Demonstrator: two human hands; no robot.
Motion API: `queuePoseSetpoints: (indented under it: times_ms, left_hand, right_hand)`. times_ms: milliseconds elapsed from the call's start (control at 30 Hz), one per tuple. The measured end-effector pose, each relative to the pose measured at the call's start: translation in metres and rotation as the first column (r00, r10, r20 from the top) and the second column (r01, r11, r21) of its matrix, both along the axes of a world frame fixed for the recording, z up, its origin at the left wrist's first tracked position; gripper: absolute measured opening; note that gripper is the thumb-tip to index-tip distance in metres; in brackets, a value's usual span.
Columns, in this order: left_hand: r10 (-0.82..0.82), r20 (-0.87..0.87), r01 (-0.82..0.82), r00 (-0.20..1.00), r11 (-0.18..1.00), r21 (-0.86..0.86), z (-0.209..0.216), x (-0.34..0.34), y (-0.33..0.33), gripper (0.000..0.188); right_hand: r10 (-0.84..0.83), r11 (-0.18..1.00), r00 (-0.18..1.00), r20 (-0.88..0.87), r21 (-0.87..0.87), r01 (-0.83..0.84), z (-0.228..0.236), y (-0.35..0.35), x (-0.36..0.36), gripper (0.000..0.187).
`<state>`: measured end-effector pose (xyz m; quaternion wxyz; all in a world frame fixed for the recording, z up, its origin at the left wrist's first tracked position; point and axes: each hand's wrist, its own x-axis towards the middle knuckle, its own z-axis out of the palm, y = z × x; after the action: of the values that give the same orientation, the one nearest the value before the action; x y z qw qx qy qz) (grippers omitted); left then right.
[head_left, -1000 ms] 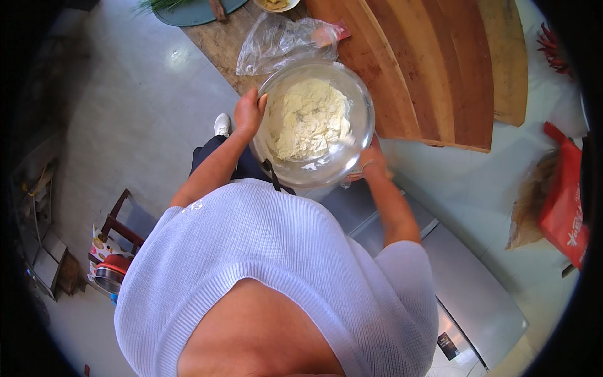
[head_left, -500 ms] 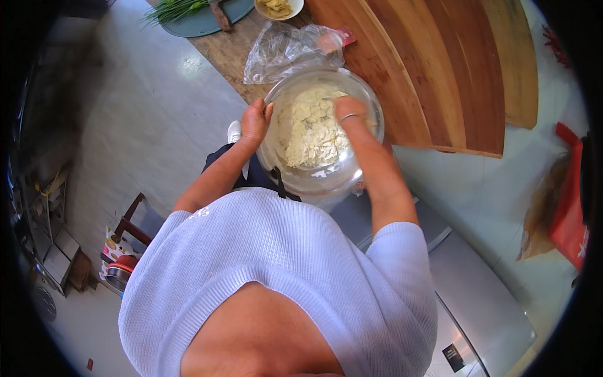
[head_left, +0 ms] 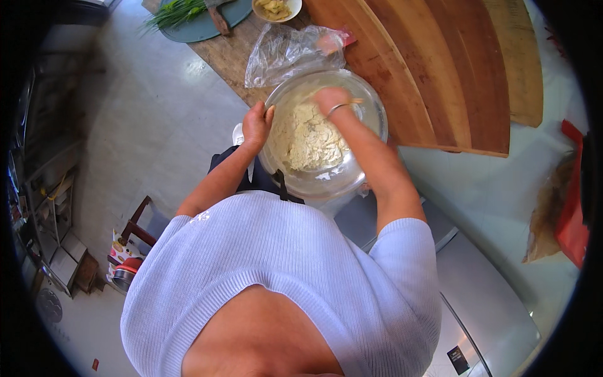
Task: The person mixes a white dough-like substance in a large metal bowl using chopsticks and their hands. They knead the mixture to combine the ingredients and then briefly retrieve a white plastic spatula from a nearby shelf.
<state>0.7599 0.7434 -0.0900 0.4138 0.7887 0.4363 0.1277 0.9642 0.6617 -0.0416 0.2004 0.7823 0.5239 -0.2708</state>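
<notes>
A wide metal bowl (head_left: 375, 129) holds a pale, crumbly flour mixture (head_left: 312, 141), with loose white flour along its near side. My left hand (head_left: 256, 125) is closed on the bowl's left rim, thumb over the edge. Inside the bowl, over the far part of the mixture, my right hand (head_left: 330, 99) is closed and a little blurred by motion. Tan ends of what look like wooden chopsticks (head_left: 357, 100) stick out of it beside the bracelet on my wrist. Their lower ends are hidden by the hand.
A crumpled clear plastic bag (head_left: 282, 53) lies just beyond the bowl. Farther back are a small white bowl (head_left: 293, 7) of yellowish pieces, and a cutting board (head_left: 237, 16) with green stalks and a knife handle. Wooden boards (head_left: 440, 75) extend to the right.
My right hand has moved left and slightly away from me across the bowl, and the stick ends now show. The mixture looks more heaped together. My left hand keeps its hold on the rim.
</notes>
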Motion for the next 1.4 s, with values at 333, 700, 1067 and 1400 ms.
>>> queuePoseSetpoints:
  times_ms: [333,700,1067,1400]
  left_hand:
    - [0.028,0.029,-0.029,0.999,0.999,0.035,-0.005,-0.001,-0.004,0.031]
    - [0.015,0.023,-0.016,1.000,0.998,0.065,-0.008,0.002,-0.006,0.032]
    - [-0.020,-0.017,0.022,1.000,0.993,0.119,0.000,0.001,-0.002,0.032]
    - [0.000,0.004,0.000,1.000,0.995,0.100,-0.003,0.001,-0.006,0.031]
  right_hand:
    - [-0.575,0.771,0.812,0.105,-0.263,0.580,0.008,-0.204,-0.046,0.024]
    - [-0.530,0.848,0.770,-0.355,-0.208,0.488,-0.020,-0.122,-0.131,0.022]
    - [-0.401,-0.405,-0.768,-0.500,-0.655,0.638,-0.071,-0.090,-0.091,0.034]
    - [-0.708,0.688,0.705,-0.037,-0.257,0.678,-0.069,-0.251,-0.084,0.046]
